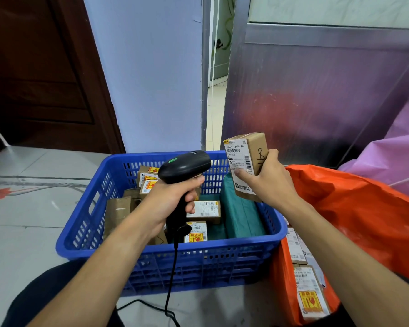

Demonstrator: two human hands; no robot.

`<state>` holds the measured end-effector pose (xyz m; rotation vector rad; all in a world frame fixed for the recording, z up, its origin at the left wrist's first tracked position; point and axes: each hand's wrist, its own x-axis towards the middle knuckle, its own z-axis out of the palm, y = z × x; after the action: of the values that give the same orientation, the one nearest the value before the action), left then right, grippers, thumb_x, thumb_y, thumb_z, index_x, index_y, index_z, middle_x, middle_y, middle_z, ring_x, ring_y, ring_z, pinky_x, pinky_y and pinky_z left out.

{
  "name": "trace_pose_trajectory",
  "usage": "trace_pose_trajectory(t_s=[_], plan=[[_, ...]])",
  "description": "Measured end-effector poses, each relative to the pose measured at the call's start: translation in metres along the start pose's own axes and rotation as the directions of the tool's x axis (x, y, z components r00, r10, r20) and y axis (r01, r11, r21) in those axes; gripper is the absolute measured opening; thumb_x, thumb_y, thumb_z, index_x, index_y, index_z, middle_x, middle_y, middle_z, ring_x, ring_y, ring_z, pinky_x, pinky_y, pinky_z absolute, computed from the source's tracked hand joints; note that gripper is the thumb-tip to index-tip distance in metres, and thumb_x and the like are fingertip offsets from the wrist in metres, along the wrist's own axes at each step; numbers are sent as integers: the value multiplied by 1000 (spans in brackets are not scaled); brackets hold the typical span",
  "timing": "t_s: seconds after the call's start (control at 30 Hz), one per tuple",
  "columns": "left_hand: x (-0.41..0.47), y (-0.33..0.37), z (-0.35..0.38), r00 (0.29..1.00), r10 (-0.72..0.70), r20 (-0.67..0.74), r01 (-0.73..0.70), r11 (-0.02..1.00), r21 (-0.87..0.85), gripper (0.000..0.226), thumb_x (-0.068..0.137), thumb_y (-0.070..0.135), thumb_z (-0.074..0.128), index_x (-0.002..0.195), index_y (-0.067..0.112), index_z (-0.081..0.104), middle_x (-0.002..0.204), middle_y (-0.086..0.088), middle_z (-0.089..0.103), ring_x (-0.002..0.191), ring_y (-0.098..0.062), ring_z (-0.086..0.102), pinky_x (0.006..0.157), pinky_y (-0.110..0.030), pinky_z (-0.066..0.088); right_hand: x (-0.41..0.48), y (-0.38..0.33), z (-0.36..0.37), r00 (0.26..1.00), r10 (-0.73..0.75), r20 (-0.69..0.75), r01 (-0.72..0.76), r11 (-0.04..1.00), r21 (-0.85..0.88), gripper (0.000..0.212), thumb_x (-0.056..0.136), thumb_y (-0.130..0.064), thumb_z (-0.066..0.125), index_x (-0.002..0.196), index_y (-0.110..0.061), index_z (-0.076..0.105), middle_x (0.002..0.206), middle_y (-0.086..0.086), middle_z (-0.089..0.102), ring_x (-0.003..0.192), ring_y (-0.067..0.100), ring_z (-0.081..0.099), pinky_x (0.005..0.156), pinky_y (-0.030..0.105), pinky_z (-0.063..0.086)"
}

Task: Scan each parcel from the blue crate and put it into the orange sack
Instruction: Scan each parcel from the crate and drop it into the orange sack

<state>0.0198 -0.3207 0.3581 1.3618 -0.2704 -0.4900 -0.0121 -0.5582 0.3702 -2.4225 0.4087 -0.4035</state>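
Observation:
My left hand (168, 199) grips the handle of a black barcode scanner (185, 165), whose head points right. My right hand (268, 179) holds a small cardboard parcel (246, 153) upright above the crate's right rim, its white label facing the scanner. The blue crate (85, 223) on the floor holds several cardboard parcels (204, 208) and a teal soft package (241, 213). The orange sack (364, 208) lies open to the right of the crate, with labelled parcels (311, 293) inside.
The scanner's black cable (170, 286) hangs down in front of the crate and trails across the tiled floor (21, 220). A metal panel (316, 90) and a pink bag (399, 147) stand behind the sack. A dark wooden door (38, 67) is at back left.

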Motion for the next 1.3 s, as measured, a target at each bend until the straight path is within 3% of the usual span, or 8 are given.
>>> trace_pose_trajectory(t_s=[0.37,0.53,0.7,0.87,1.03,1.13,1.3], plan=[[-4,5,3,999,-15,-47,15,1000,-3,5,97,20,72,100,17,68,60,0,43,53,-16,43,65,-37,45,2,4,-1,1000,9,-7,-9,1000,13,61,85,-56,75,117,-20,38,122,0,65,104,24,68,80,48,62],[-4,7,4,997,-19,-69,16,999,-37,10,97,19,71,87,19,69,60,-1,41,50,-15,42,65,-37,42,5,16,-8,999,47,27,-49,996,78,60,83,-58,77,117,-21,45,110,-6,67,98,17,68,81,45,60],[-4,6,5,998,-23,-59,20,999,-51,14,95,21,73,81,20,68,61,-1,42,51,-15,43,65,-37,43,7,40,-26,998,37,-41,-31,989,142,69,83,-58,76,140,-33,46,118,-14,68,105,11,66,92,40,56],[2,4,14,999,13,-29,-14,1000,-21,11,90,24,75,86,18,67,61,0,41,50,-16,42,64,-36,43,5,66,-41,996,61,-68,-53,992,116,83,86,-59,72,156,-36,34,131,-16,62,111,8,62,90,30,49],[12,1,31,999,49,3,-49,999,12,14,86,25,73,84,17,61,58,0,40,48,-17,40,58,-33,44,1,88,-56,989,110,-96,-103,992,73,74,91,-65,60,155,-37,38,144,-8,60,129,18,58,111,45,44],[17,-3,42,999,29,18,-29,999,26,17,83,26,73,85,18,59,58,0,40,48,-17,40,57,-31,45,-2,98,-67,978,153,-142,-143,987,77,68,92,-64,59,152,-35,43,142,-7,62,128,20,59,110,45,44],[25,-13,64,999,-26,35,24,999,48,22,77,30,76,83,18,58,58,0,41,46,-17,39,54,-29,44,-3,117,-85,924,329,-194,-320,944,74,73,98,-67,46,148,-14,44,140,11,62,130,32,56,103,40,43]])
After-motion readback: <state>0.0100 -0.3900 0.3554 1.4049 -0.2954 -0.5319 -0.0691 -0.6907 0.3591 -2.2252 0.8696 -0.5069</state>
